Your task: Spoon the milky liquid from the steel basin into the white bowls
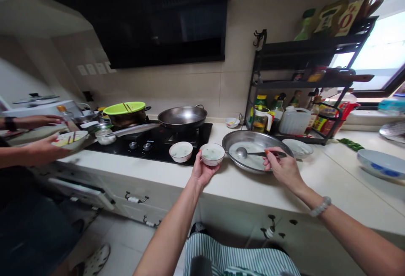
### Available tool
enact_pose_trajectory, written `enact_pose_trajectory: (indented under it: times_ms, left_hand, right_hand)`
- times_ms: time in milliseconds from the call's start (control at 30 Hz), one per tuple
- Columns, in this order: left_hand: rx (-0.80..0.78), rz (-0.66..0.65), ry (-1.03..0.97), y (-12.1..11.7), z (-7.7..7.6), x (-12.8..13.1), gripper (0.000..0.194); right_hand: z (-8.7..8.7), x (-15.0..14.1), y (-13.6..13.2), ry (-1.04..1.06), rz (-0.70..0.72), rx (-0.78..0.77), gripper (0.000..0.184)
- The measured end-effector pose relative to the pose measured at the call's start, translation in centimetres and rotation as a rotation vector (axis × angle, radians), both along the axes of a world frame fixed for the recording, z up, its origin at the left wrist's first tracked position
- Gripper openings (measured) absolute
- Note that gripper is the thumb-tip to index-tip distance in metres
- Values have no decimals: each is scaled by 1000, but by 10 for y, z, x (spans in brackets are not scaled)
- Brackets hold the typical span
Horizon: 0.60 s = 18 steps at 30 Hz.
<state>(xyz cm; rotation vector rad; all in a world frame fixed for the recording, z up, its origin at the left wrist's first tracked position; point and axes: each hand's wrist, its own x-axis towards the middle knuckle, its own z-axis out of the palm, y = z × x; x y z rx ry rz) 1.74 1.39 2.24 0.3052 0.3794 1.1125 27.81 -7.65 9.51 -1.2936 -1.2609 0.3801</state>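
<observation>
My left hand grips a small bowl of pale soup with green bits, close to the counter's front edge. Left of it, a second small bowl with similar contents sits at the stove's edge. My right hand is closed around the dark handle of a ladle. The ladle's round head is over or in the whitish liquid inside a wide metal basin. That basin stands on the counter just right of the bowl I hold.
A wok and a pot under a green colander stand on the black stove. At left a co-worker's hand holds a plate of food. A condiment rack and a blue-patterned bowl are at right.
</observation>
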Motion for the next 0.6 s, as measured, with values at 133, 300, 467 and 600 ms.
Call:
enact_pose_trajectory:
  times_ms: [133, 300, 467, 600]
  left_hand:
    - [-3, 5, -6, -1, 1, 0, 52]
    - [-5, -7, 0, -1, 1, 0, 54]
    - [-14, 10, 5, -3, 4, 0, 49]
    - [-17, 14, 10, -4, 6, 1, 45]
  right_hand:
    - [0, 6, 4, 138, -27, -36, 23]
    - [9, 16, 8, 386, -110, -49, 15]
    - [16, 21, 7, 503, -156, -32, 12]
    - [23, 24, 5, 540, -165, -18, 11]
